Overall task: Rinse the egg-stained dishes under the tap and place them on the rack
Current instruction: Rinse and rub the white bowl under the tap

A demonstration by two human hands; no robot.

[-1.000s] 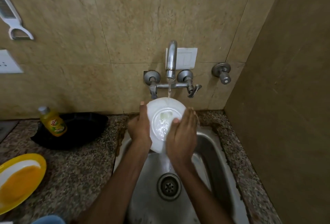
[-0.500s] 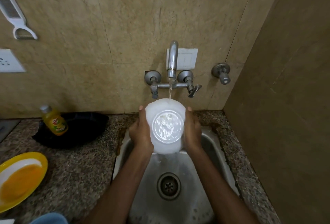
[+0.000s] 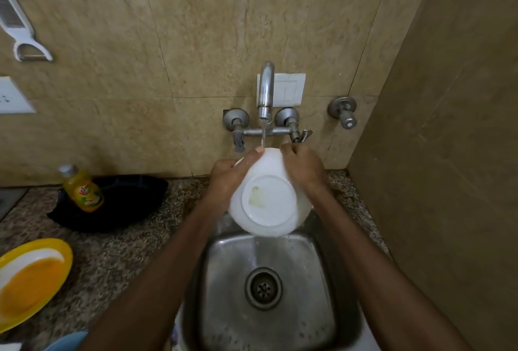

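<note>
White bowl (image 3: 270, 202), one, smooth and round, hangs tilted over the steel sink (image 3: 308, 280) under the running tap (image 3: 265, 90). Its ringed underside shows a pale yellow smear. Left grip (image 3: 227, 174) and right grip (image 3: 301, 164) each curl round its rim. One yellow plate (image 3: 66, 258) lies on the speckled stone surface (image 3: 112, 261).

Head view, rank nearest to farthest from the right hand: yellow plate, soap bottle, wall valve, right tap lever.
From the right hand, holding the bowl:
1. Right tap lever, just above.
2. Wall valve, up right.
3. Soap bottle, left counter.
4. Yellow plate, far left.
</note>
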